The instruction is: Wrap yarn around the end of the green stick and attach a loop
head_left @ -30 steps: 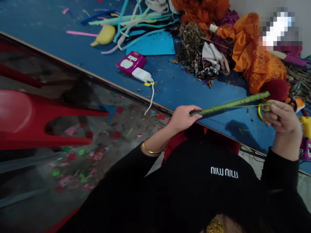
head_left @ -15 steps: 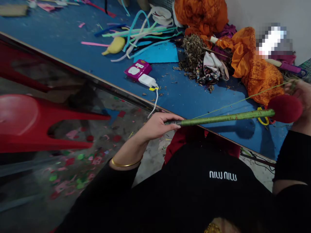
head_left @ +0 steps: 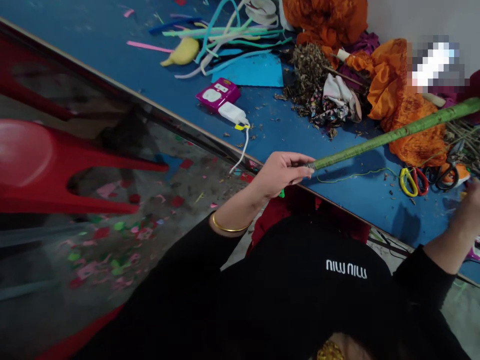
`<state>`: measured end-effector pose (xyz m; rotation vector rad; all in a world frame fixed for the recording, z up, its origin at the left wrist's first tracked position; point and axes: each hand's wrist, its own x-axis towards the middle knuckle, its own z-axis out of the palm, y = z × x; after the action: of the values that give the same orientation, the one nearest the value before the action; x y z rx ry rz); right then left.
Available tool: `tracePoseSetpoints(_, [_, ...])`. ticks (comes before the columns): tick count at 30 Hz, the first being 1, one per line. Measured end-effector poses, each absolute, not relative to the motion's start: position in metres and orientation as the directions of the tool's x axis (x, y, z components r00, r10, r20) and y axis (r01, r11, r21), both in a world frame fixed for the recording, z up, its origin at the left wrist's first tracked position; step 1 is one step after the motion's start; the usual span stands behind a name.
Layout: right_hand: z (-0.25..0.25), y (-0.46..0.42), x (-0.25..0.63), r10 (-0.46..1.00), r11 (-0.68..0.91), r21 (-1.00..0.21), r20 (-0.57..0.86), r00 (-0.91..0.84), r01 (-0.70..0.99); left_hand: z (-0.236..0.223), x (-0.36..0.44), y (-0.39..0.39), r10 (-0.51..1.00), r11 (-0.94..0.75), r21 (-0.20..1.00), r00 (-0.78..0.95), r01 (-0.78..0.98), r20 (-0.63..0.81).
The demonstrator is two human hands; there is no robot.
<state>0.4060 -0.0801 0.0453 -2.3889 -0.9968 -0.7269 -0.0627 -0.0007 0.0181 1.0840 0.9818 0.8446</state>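
Observation:
My left hand (head_left: pixel 287 175) is closed round the lower, dark end of a stick wrapped in green thread (head_left: pixel 390 136). The stick slants up to the right over the table, and its far end meets something dark red cut off by the frame edge. A loose green thread (head_left: pixel 352 177) hangs from near my left fingers and trails rightward over the table. At the right edge my right hand (head_left: pixel 471 207) is blurred and partly out of frame, so its fingers do not show clearly. Yellow-handled scissors (head_left: pixel 408 182) and red-handled scissors (head_left: pixel 420 181) lie between the hands.
A purple power socket (head_left: pixel 218 95) with a white plug and cable sits near the edge of the blue table (head_left: pixel 150 80). Behind are coloured strips, a yellow banana-shaped thing (head_left: pixel 183 51), dried plant matter (head_left: pixel 309 67) and orange cloth (head_left: pixel 416 130). A red stool (head_left: pixel 75 155) stands left.
The stick has swung up at its far end and now points up-right. My right hand moved up with the taut thread, then down to the right edge; the thread is now slack.

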Motion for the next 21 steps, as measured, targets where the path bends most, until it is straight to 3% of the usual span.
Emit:
tracePoseSetpoints(2, [0.046,-0.088,0.378,0.334,-0.582,-0.254,0.791,0.512,0.772,0.016,-0.056,0.002,0.92,0.262,0.959,0.329,-0.111,-0.213])
tracePoseSetpoints(4, [0.043,-0.091,0.338,0.409,-0.226,-0.25,0.853,0.325,0.942,0.014,-0.051,0.003,0.918,0.279,0.952,0.327,-0.126,-0.226])
tracePoseSetpoints(6, [0.034,-0.086,0.291,0.614,0.103,-0.443,0.733,0.293,0.891,0.012,-0.044,0.003,0.91,0.305,0.942,0.336,-0.138,-0.245])
tracePoseSetpoints(8, [0.018,-0.076,0.242,0.864,0.247,-0.674,0.478,0.156,0.696,0.012,-0.038,0.001,0.901,0.333,0.93,0.345,-0.154,-0.265])
tracePoseSetpoints(11, [-0.01,-0.056,0.183,0.978,0.207,-0.903,0.204,-0.047,0.377,0.017,-0.03,-0.001,0.892,0.351,0.921,0.359,-0.168,-0.274])
tracePoseSetpoints(14, [-0.027,-0.039,0.162,0.98,0.109,-0.98,0.078,-0.182,0.166,0.025,-0.03,-0.004,0.893,0.332,0.934,0.36,-0.128,-0.269])
tracePoseSetpoints(17, [-0.019,-0.027,0.199,0.994,0.11,-0.988,0.108,-0.026,0.11,0.032,-0.039,-0.006,0.892,0.336,0.939,0.341,-0.064,-0.296])
tracePoseSetpoints(21, [0.012,-0.007,0.315,0.812,0.253,-0.901,0.396,0.429,0.353,0.032,-0.058,-0.009,0.882,0.364,0.931,0.316,0.014,-0.349])
